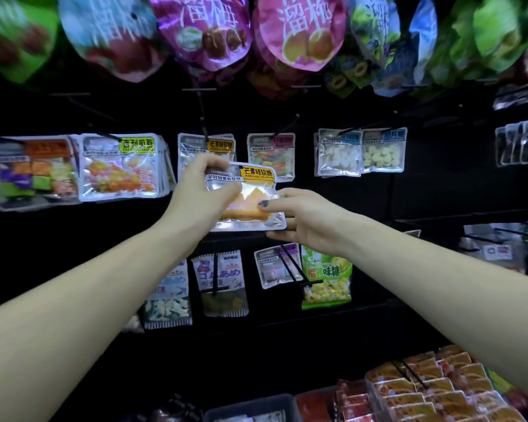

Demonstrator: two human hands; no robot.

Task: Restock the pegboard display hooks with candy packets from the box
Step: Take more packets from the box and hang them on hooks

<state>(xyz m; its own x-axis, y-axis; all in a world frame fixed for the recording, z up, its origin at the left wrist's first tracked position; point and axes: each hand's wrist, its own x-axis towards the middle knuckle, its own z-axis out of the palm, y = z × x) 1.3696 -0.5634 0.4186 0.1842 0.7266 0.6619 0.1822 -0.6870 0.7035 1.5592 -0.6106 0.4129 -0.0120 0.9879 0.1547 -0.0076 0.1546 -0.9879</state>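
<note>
A clear mango candy packet [250, 205] with a yellow label and orange sweets is held up in front of the black pegboard [424, 190]. My left hand [201, 190] pinches its upper left corner. My right hand [302, 217] grips its lower right edge, thumb on the front. Just behind it hangs a matching yellow-label packet [208, 147] on a black hook [202, 117]. The box is not clearly in view.
Other clear packets hang in the same row: mixed sweets [119, 166] at left, white sweets [339, 153] at right. Large plum bags [205, 32] hang above. Lower hooks carry a green packet [326, 278]. Orange and red packets [424, 391] fill the bottom right.
</note>
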